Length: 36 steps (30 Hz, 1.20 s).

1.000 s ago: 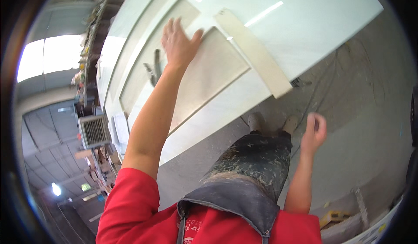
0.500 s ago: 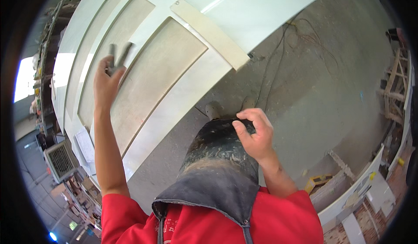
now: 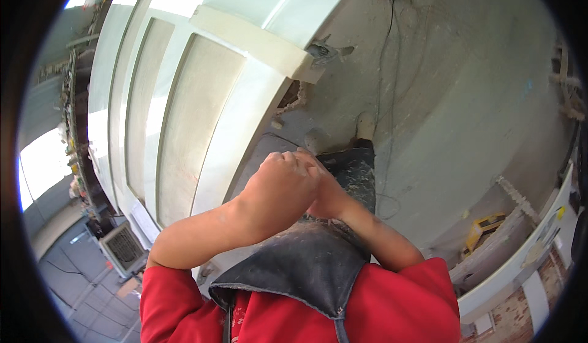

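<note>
My left hand (image 3: 283, 180) and my right hand (image 3: 329, 197) are together in front of my dark, stained apron (image 3: 300, 263). The left hand is closed, its fingers curled, and overlaps part of the right. What it holds, if anything, is hidden. The right hand's fingers are mostly hidden behind the left, so their state does not show. Beyond my hands, to the left, lies a large white panel (image 3: 236, 113) with long recessed fields. A cream flat board (image 3: 251, 40) rests across it.
Dark cables (image 3: 386, 55) trail over the dusty grey floor (image 3: 453, 128). By the panel's corner is a grey dusty object (image 3: 327, 50). A yellow object (image 3: 484, 229) lies at the lower right, near a long white board (image 3: 520, 266). A boxy vented unit (image 3: 122, 249) stands left.
My left hand came away from over the panel to meet the right; the two dark strips it held no longer show. The view has shifted, with more of the floor by the panel's corner visible.
</note>
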Each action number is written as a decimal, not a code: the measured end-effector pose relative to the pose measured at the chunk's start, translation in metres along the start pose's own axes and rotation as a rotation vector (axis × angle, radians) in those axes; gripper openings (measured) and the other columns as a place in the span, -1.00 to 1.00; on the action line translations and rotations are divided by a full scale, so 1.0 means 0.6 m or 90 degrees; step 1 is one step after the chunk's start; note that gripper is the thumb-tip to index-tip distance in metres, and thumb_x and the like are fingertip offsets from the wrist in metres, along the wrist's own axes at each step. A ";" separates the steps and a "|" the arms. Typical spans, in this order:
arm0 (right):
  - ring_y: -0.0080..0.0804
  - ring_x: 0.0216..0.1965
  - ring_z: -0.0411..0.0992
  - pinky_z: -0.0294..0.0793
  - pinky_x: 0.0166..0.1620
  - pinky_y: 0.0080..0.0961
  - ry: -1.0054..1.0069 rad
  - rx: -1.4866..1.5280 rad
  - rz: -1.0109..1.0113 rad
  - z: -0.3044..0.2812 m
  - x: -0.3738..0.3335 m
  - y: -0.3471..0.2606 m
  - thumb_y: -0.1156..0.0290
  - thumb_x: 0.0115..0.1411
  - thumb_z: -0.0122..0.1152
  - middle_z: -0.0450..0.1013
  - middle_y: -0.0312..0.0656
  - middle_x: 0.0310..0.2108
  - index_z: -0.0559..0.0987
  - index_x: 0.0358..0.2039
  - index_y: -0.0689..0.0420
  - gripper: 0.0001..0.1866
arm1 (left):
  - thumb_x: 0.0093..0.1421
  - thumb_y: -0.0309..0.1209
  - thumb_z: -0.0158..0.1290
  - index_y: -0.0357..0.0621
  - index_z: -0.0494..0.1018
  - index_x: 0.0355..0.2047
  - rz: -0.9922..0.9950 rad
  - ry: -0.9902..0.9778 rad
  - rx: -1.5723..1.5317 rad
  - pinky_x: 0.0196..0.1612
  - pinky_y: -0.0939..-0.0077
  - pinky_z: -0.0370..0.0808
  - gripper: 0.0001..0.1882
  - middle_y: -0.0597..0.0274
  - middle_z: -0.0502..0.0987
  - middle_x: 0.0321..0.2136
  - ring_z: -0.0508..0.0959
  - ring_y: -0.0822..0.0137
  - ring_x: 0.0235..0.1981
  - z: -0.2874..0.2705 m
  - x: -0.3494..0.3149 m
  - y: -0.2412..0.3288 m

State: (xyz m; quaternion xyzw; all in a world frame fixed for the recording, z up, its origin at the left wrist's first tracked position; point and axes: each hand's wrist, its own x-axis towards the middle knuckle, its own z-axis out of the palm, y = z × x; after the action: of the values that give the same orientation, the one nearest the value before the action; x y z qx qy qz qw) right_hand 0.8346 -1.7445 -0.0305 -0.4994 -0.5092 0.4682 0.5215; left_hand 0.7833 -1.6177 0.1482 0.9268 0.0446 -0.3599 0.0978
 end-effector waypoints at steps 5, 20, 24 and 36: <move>0.17 0.05 0.41 0.42 0.13 -0.16 0.159 0.103 0.101 0.003 -0.005 0.141 0.43 -0.02 0.34 0.45 0.11 0.00 0.47 0.05 0.21 -0.44 | -0.02 -0.51 0.39 -0.14 0.48 0.09 -0.139 0.413 -0.152 0.17 0.18 0.47 -0.38 0.00 0.55 0.11 0.53 -0.04 0.15 -0.070 0.033 -0.070; 0.16 -0.12 0.50 0.47 -0.07 -0.06 0.023 0.163 0.031 -0.023 0.183 0.266 0.27 -0.06 0.42 0.55 0.05 -0.22 0.57 -0.19 0.16 -0.59 | -0.09 0.20 0.41 -0.30 0.35 0.30 -0.402 0.218 -0.147 0.38 0.11 0.27 0.10 -0.21 0.32 0.33 0.29 -0.11 0.39 -0.084 0.066 -0.204; 0.17 0.01 0.45 0.42 0.08 -0.04 0.034 0.197 -0.073 -0.008 0.218 0.276 0.28 -0.07 0.42 0.55 0.05 -0.10 0.58 -0.11 0.14 -0.52 | -0.17 0.22 0.43 -0.28 0.34 0.32 -0.406 0.190 -0.163 0.39 0.10 0.26 0.16 -0.20 0.30 0.35 0.26 -0.09 0.41 -0.088 0.050 -0.208; 0.20 0.23 0.28 0.22 0.28 0.00 0.055 0.125 -0.165 -0.009 0.256 0.263 0.20 -0.06 0.45 0.42 0.12 0.14 0.57 0.05 0.14 -0.37 | -0.20 0.00 0.51 -0.28 0.31 0.34 -0.384 0.159 -0.196 0.42 0.13 0.20 0.14 -0.20 0.27 0.37 0.21 -0.07 0.44 -0.108 0.036 -0.219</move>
State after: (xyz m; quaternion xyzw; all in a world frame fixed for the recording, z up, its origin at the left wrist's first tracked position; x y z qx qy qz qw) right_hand 0.8499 -1.5817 -0.1780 -0.3960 -0.4983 0.4223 0.6455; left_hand 0.8217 -1.4755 0.1610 0.8832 0.3813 -0.2454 0.1195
